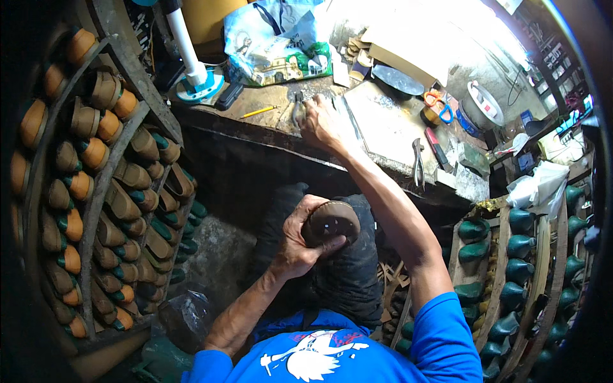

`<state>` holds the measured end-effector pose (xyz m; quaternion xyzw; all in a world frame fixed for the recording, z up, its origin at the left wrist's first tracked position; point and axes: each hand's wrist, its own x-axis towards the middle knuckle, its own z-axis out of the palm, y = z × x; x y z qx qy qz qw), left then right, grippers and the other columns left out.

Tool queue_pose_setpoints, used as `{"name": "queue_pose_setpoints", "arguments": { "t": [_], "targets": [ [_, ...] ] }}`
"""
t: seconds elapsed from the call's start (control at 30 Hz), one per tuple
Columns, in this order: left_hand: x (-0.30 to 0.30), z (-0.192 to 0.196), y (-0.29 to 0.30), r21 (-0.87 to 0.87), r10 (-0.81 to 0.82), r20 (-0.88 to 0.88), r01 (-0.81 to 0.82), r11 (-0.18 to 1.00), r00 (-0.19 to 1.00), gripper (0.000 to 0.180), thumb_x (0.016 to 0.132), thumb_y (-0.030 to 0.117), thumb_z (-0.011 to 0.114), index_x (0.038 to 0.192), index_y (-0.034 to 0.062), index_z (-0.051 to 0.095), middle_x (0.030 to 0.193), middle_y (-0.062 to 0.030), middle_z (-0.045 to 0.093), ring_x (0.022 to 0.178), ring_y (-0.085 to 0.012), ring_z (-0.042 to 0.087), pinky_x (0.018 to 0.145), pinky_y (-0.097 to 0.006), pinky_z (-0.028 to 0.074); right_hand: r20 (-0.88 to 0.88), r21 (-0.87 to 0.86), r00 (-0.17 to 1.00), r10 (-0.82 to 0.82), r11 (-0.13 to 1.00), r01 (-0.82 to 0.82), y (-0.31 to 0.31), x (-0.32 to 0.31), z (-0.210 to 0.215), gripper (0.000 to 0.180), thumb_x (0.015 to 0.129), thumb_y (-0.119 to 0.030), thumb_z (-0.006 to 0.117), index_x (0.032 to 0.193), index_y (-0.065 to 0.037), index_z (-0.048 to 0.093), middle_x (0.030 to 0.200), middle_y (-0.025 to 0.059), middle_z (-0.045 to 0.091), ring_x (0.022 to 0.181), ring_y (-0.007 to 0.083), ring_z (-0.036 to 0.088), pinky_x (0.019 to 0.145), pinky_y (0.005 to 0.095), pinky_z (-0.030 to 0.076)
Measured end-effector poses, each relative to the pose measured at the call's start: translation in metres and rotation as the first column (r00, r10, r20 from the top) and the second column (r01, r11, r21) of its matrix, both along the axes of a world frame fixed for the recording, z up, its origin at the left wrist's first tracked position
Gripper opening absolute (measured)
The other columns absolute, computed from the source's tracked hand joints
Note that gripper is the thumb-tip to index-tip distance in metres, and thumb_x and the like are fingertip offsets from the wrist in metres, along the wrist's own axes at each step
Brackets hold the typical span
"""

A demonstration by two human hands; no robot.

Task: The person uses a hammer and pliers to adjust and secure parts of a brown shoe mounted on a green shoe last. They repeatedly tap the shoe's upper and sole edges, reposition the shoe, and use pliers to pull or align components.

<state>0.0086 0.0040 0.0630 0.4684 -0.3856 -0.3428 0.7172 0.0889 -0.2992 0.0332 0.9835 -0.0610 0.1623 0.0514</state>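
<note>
My left hand grips a brown shoe above my lap, its rounded end facing up and the thumb pressed along its near side. A row of stitches or tacks seems to run round its upper edge. My right arm stretches forward over the workbench. There my right hand is down on the surface with its fingers bent together; whatever is under the fingertips is hidden. Right beside its fingers lies a dark pair of pliers. A yellow pencil lies to the left of them.
Pincers, a red-handled tool and orange-and-blue scissors lie on the bench's right. A white lamp stand and a printed bag stand behind. Racks of brown shoes rise at left, green shoe lasts at right.
</note>
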Motion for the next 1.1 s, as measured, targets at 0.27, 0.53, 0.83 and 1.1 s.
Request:
{"name": "queue_pose_setpoints", "arguments": {
  "t": [0.27, 0.53, 0.83, 1.1],
  "targets": [
    [-0.011, -0.008, 0.011, -0.005, -0.103, 0.254, 0.107, 0.994, 0.962, 0.068, 0.078, 0.002, 0.099, 0.137, 0.0091, 0.067, 0.135, -0.0097, 0.071, 0.133, -0.0287, 0.068, 0.125, -0.048, 0.046, -0.044, 0.964, 0.944, -0.327, 0.233, 0.125, 0.089, -0.188, 0.04, 0.035, 0.12, -0.031, 0.064, 0.119, -0.002, 0.083, 0.101, 0.0048, 0.081, 0.094, 0.0114, 0.074, 0.081, 0.0298, 0.059],
    [-0.025, -0.004, 0.018, 0.029, -0.125, 0.415, 0.124, 0.992, 0.901, 0.068, 0.077, 0.027, 0.104, 0.134, 0.0095, 0.073, 0.131, -0.0081, 0.078, 0.134, -0.0302, 0.07, 0.135, -0.06, 0.033, -0.102, 0.981, 0.764, -0.637, 0.065, 0.185, 0.125, -0.341, -0.053, 0.03, 0.119, -0.026, 0.065, 0.12, -0.001, 0.082, 0.107, 0.0097, 0.083, 0.096, 0.0155, 0.077, 0.082, 0.0311, 0.061],
    [-0.026, -0.026, 0.03, 0.097, -0.131, 0.261, 0.109, 0.989, 0.956, 0.054, 0.078, 0.021, 0.105, 0.124, 0.0104, 0.078, 0.126, -0.0074, 0.08, 0.131, -0.0265, 0.07, 0.136, -0.059, 0.029, -0.66, 0.158, -0.017, -0.751, -0.161, 0.974, 0.054, -0.523, -0.293, 0.085, 0.097, -0.044, 0.083, 0.155, 0.012, 0.055, 0.147, 0.0356, 0.069, 0.13, 0.0523, 0.071, 0.11, 0.0605, 0.058],
    [-0.04, -0.011, 0.018, 0.2, -0.2, 0.388, 0.129, 0.971, 0.9, 0.055, 0.074, 0.019, 0.107, 0.121, 0.0144, 0.08, 0.122, -0.0017, 0.082, 0.125, -0.0222, 0.074, 0.136, -0.061, 0.029, -0.59, 0.308, -0.04, -0.806, -0.271, 0.912, 0.036, -0.522, -0.35, 0.062, 0.094, -0.048, 0.087, 0.089, 0.013, 0.076, 0.095, 0.0324, 0.081, 0.094, 0.0472, 0.081, 0.088, 0.0599, 0.059]
  ]
}}
